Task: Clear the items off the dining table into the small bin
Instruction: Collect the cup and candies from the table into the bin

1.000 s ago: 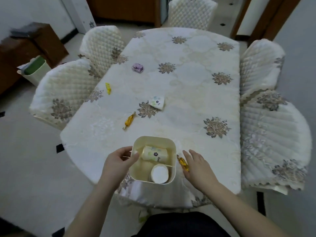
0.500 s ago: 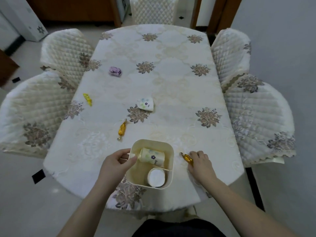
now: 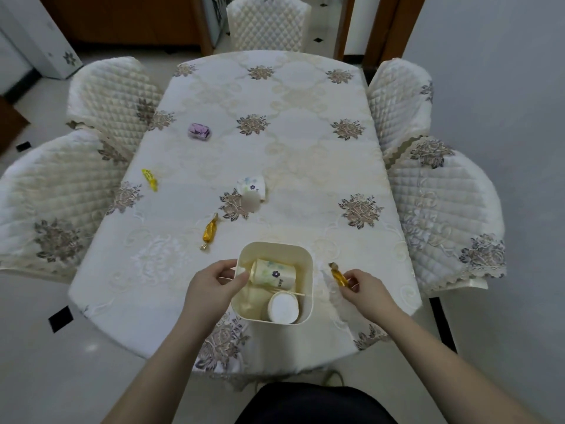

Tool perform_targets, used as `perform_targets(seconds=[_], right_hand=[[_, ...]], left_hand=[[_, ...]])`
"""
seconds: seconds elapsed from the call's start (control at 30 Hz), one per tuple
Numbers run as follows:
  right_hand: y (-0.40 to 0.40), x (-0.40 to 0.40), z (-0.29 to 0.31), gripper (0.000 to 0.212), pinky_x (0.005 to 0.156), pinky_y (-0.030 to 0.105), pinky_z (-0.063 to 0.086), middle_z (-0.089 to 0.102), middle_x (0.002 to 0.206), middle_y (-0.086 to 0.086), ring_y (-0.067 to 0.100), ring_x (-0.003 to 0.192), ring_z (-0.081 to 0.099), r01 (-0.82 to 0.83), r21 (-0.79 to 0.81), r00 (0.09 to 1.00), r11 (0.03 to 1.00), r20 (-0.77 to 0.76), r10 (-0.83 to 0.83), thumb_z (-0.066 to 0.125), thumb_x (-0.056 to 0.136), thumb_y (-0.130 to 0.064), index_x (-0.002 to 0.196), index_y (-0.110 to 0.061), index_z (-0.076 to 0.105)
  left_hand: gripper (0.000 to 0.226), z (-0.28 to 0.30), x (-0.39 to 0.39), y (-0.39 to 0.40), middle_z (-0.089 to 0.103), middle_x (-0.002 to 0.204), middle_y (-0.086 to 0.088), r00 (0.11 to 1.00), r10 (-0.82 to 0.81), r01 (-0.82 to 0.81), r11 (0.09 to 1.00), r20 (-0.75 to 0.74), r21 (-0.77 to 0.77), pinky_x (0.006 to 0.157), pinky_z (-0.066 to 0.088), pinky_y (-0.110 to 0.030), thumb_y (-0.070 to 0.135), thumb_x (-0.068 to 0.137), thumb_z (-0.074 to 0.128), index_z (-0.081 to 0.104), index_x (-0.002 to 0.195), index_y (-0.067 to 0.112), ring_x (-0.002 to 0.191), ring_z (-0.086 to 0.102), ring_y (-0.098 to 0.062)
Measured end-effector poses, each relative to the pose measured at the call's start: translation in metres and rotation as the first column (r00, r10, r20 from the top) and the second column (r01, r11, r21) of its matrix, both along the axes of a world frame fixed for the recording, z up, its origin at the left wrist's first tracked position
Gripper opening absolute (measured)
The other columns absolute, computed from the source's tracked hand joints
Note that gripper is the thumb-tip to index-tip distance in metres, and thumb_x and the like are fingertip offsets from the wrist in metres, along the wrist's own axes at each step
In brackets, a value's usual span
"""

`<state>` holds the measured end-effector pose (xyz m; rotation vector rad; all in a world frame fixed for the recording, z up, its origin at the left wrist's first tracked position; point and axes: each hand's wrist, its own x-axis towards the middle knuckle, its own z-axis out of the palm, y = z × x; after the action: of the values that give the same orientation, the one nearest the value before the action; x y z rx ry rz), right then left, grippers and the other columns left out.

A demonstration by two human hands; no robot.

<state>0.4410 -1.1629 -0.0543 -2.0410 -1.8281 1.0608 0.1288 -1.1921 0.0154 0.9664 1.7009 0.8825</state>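
A small cream bin [image 3: 307, 264] stands near the table's front edge and holds two paper cups and a thin stick. My left hand [image 3: 211, 286] grips the bin's left rim. My right hand [image 3: 365, 290] pinches a gold-wrapped candy [image 3: 338, 274] just right of the bin, a little above the cloth. Farther out on the table lie another gold candy [image 3: 209, 231], a paper cup on its side [image 3: 252, 192], a yellow wrapper [image 3: 149, 179] and a purple packet [image 3: 199, 131].
The oval dining table [image 3: 290, 142] has a cream floral cloth. Quilted chairs [image 3: 440, 209] stand on both sides and at the far end. A wall runs along the right; a wooden doorway [image 3: 382, 22] is at the back.
My right hand closed its fingers on the gold candy beside the bin and has lifted it slightly. My left hand stayed on the bin's rim. The camera view shifted.
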Motion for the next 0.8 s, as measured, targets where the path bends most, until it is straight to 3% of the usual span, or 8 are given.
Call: perform_targets(seconds=[0.17, 0.27, 0.33, 0.43, 0.5, 0.7, 0.8], right_hand=[[-0.011, 0.007, 0.067, 0.02, 0.07, 0.015, 0.044, 0.06, 0.091, -0.013, 0.001, 0.081, 0.058, -0.059, 0.204, 0.988, 0.977, -0.125, 0.086, 0.066, 0.085, -0.029, 0.104, -0.034, 0.061], [-0.021, -0.01, 0.102, 0.028, 0.077, 0.011, 0.045, 0.057, 0.096, -0.014, 0.002, 0.086, 0.058, -0.246, 0.329, 0.945, 0.912, -0.128, 0.301, 0.066, 0.084, -0.027, 0.111, -0.034, 0.063], [-0.029, -0.023, 0.115, 0.032, 0.078, 0.016, 0.046, 0.058, 0.098, -0.009, 0.005, 0.086, 0.056, -0.411, 0.367, 0.893, 0.834, -0.024, 0.45, 0.067, 0.084, -0.027, 0.116, -0.029, 0.065], [-0.038, -0.04, 0.116, 0.035, 0.083, 0.029, 0.047, 0.06, 0.103, -0.002, 0.017, 0.095, 0.053, -0.595, 0.351, 0.8, 0.723, 0.17, 0.576, 0.064, 0.085, -0.029, 0.12, -0.025, 0.064], [-0.041, -0.051, 0.113, 0.034, 0.085, 0.03, 0.044, 0.059, 0.106, -0.002, 0.02, 0.102, 0.051, -0.657, 0.306, 0.753, 0.689, 0.226, 0.618, 0.06, 0.087, -0.029, 0.121, -0.024, 0.061], [-0.038, -0.083, 0.104, 0.034, 0.088, 0.036, 0.046, 0.057, 0.114, 0.003, 0.023, 0.11, 0.05, -0.764, 0.217, 0.645, 0.608, 0.292, 0.706, 0.052, 0.091, -0.033, 0.122, -0.018, 0.057], [-0.038, -0.083, 0.103, 0.042, 0.093, 0.036, 0.045, 0.057, 0.124, -0.002, 0.02, 0.113, 0.05, -0.752, 0.261, 0.657, 0.605, 0.239, 0.715, 0.051, 0.093, -0.039, 0.132, -0.025, 0.051]], left_hand=[[0.04, 0.004, 0.013, -0.011, 0.077, 0.086, -0.008, 0.999, 0.027, -0.026, 0.999, -0.037, 0.027, 0.082, 0.06, -0.05, 0.038, 0.068, 0.074, 0.075, 0.105, 0.023, 0.084, 0.074, -0.029], [0.039, 0.003, 0.019, -0.018, 0.076, 0.086, -0.006, 0.997, 0.04, -0.038, 0.999, -0.066, 0.036, 0.078, 0.06, -0.043, 0.033, 0.075, 0.078, 0.075, 0.111, 0.018, 0.084, 0.074, -0.026], [0.029, 0.002, 0.023, -0.022, 0.076, 0.086, -0.005, 0.995, 0.056, -0.053, 0.998, -0.086, 0.043, 0.073, 0.057, -0.034, 0.024, 0.083, 0.079, 0.074, 0.111, 0.019, 0.084, 0.073, -0.025], [0.024, 0.003, 0.029, -0.028, 0.075, 0.086, -0.007, 0.993, 0.077, -0.073, 0.996, -0.095, 0.047, 0.075, 0.059, -0.037, 0.021, 0.085, 0.078, 0.073, 0.108, 0.024, 0.084, 0.073, -0.025], [0.023, 0.004, 0.031, -0.032, 0.075, 0.085, -0.006, 0.991, 0.087, -0.082, 0.995, -0.102, 0.049, 0.078, 0.06, -0.04, 0.022, 0.084, 0.079, 0.074, 0.106, 0.025, 0.083, 0.073, -0.024], [0.018, 0.004, 0.038, -0.04, 0.076, 0.085, -0.005, 0.989, 0.112, -0.107, 0.993, -0.101, 0.051, 0.079, 0.06, -0.042, 0.024, 0.084, 0.079, 0.072, 0.098, 0.033, 0.081, 0.074, -0.023], [0.018, 0.003, 0.035, -0.043, 0.077, 0.085, -0.008, 0.988, 0.126, -0.123, 0.992, -0.087, 0.037, 0.081, 0.06, -0.046, 0.023, 0.084, 0.079, 0.074, 0.1, 0.029, 0.083, 0.074, -0.026]])
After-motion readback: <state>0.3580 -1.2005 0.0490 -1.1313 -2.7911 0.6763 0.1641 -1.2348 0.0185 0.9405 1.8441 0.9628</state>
